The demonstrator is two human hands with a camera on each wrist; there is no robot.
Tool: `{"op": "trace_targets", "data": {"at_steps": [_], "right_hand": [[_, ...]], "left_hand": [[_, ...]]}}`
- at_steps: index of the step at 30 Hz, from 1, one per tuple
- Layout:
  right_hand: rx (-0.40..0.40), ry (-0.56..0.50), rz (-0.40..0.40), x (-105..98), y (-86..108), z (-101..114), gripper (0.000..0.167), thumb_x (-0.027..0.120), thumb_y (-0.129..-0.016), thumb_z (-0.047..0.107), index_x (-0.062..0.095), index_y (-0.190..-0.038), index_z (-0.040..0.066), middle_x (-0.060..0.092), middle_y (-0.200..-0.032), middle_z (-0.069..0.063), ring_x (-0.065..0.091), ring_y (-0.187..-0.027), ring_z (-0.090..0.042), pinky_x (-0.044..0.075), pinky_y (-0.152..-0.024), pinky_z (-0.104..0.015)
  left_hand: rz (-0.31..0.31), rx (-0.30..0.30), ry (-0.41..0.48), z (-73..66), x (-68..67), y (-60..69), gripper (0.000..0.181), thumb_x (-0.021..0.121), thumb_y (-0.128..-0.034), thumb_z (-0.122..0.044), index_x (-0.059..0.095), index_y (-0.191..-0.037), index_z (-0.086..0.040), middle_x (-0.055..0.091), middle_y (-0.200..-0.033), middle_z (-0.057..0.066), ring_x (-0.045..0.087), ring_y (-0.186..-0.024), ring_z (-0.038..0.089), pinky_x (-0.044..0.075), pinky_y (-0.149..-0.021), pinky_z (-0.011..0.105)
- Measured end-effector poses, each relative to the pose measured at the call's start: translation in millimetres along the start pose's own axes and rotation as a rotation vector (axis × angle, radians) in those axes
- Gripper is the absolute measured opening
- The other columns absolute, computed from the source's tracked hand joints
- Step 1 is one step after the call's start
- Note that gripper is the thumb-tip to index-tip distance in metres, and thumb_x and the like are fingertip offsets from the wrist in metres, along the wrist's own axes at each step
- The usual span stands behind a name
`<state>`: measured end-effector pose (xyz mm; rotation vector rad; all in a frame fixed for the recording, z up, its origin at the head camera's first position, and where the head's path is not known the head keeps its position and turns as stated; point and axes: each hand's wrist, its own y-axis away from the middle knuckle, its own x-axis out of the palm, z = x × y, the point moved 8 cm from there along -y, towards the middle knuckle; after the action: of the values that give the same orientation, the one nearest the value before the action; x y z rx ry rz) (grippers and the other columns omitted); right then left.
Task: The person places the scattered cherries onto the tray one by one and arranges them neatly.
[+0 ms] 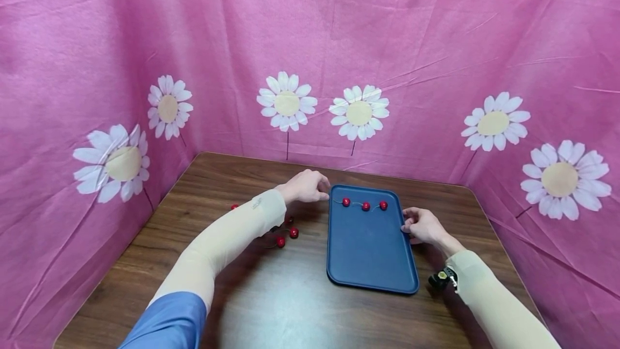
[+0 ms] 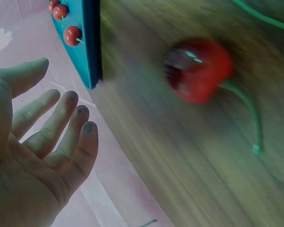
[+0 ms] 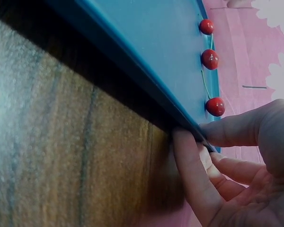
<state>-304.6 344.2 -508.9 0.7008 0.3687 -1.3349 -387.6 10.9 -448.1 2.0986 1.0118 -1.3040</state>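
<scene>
Pinching the tray [image 1: 372, 255] with our right grip [image 1: 424, 226], our left grip [image 1: 306, 185] spread loosely beside it, we seem to be lining up cherries [image 1: 365, 206] between both, the next move probably wanting loose cherries [image 1: 294, 232] behind the left.

I am working in a small cloth-walled booth, which is looking like a makeshift recording set. Pink cloth [image 1: 416, 26] is hanging to my left, ahead of me and to my right, closing in the worktop [image 1: 271, 311] on three sides. White daisies [image 1: 287, 103] are repeating across it, and creases and soft folds are running through it, so it is reading as hung fabric, not a painted wall. The worktop is showing brown wood grain and a pale glare of light. A black device [image 1: 439, 279] is sitting at my right cuff [image 1: 466, 269]. The cloth is screening off the surroundings, so I cannot tell home from lab or office.
</scene>
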Motion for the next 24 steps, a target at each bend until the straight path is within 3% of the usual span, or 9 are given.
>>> {"op": "trace_targets", "data": {"at_steps": [5, 16, 24], "right_hand": [[0.001, 0.003, 0.000, 0.1, -0.2, -0.5, 0.055, 0.068, -0.103, -0.004, 0.049, -0.153, -0.015, 0.062, -0.101, -0.012, 0.067, -0.091, -0.019, 0.071, -0.078, -0.047], [0.002, -0.013, 0.008, 4.9, 0.5, 1.1, 0.056, 0.068, -0.101, -0.004, 0.048, -0.153, -0.016, 0.059, -0.093, -0.006, 0.066, -0.085, -0.016, 0.071, -0.076, -0.047], [-0.003, 0.002, 0.001, 1.9, 0.6, 1.1, 0.056, 0.068, -0.102, -0.004, 0.048, -0.153, -0.015, 0.060, -0.093, -0.007, 0.067, -0.087, -0.017, 0.071, -0.077, -0.048]], "left_hand": [[-0.003, -0.017, 0.024, 12.5, -2.4, 11.3, 0.041, 0.078, -0.1048, -0.030, 0.076, -0.140, -0.009, 0.084, -0.127, 0.010, 0.078, -0.120, 0.027, 0.060, -0.111, 0.048], [-0.020, -0.027, 0.010, 38.6, -9.8, 34.6, 0.037, 0.078, -0.1051, -0.032, 0.080, -0.134, -0.009, 0.087, -0.121, 0.005, 0.080, -0.117, 0.024, 0.061, -0.110, 0.046], [-0.031, -0.008, -0.011, 45.3, -16.5, 49.9, 0.032, 0.078, -0.1038, -0.030, 0.082, -0.128, -0.009, 0.087, -0.116, 0.004, 0.080, -0.114, 0.024, 0.062, -0.106, 0.046]]}}
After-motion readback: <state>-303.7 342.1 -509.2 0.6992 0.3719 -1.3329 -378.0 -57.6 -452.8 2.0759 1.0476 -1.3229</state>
